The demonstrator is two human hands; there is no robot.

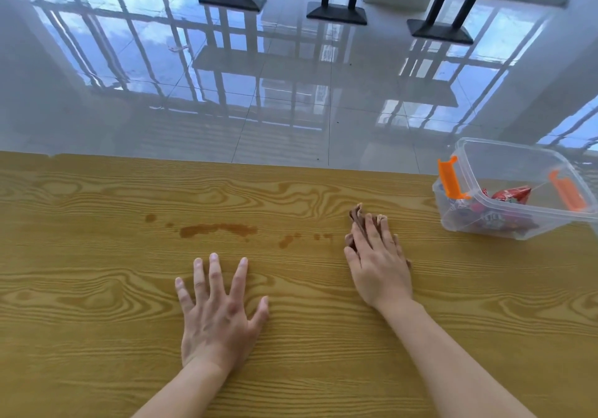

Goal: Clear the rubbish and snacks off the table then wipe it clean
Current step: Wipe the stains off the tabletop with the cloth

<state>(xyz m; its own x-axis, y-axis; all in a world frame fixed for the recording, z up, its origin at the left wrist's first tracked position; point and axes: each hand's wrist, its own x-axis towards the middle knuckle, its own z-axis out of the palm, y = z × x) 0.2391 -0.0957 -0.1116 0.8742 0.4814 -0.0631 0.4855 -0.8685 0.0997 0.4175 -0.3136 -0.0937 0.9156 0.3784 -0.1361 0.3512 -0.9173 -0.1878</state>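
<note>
A wooden table [97, 304] fills the lower half of the view. A brown spill [218, 229] runs across its middle as a streak, with smaller drops to either side. My right hand [380, 262] presses flat on a brown cloth [357, 215], just right of the drops; most of the cloth is hidden under the palm. My left hand [220, 307] lies flat on the table with fingers spread, below the spill, holding nothing. A clear plastic box [504, 223] with orange clips stands at the right edge and holds red snack packets [513, 193].
The table's far edge runs across the middle of the view. Beyond it lies a glossy tiled floor [291, 94] with three black table bases [336, 13] at the back.
</note>
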